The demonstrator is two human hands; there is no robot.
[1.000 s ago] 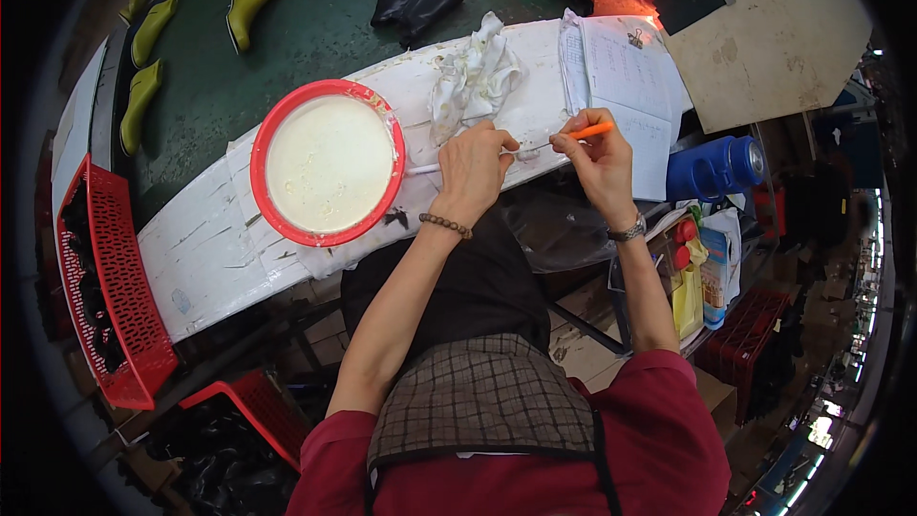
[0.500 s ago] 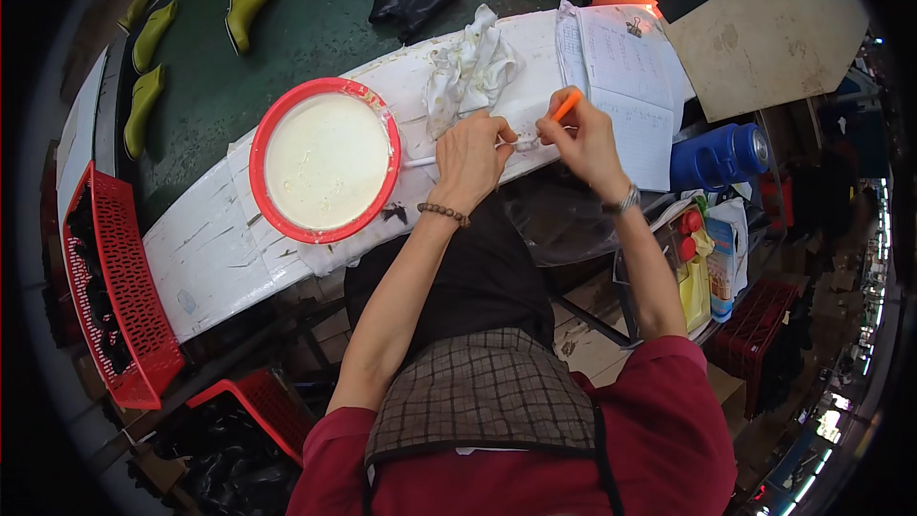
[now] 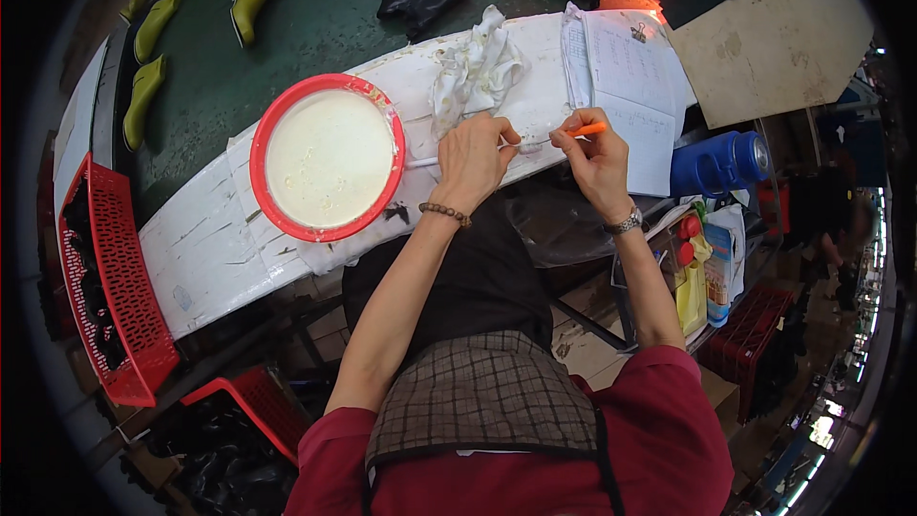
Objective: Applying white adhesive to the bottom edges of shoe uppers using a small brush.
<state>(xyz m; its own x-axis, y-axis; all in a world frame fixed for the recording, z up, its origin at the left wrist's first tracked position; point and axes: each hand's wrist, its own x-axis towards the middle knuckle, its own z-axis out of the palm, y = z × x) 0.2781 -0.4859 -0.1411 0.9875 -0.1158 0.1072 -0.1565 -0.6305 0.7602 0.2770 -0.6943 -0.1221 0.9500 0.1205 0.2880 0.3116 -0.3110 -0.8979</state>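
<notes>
White stick [image 3: 421,162], orange handle [image 3: 587,129], hands [image 3: 472,164] covering parts

Shows a flat dark-green worktop [image 3: 325,29] at eleven o'clock, pale tiled floor [image 3: 583,354] toward five, bright white lights [image 3: 821,432] at four.

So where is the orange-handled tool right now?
In the head view, right of centre: the orange-handled tool is in the person's right hand, near the clipped papers.
</notes>
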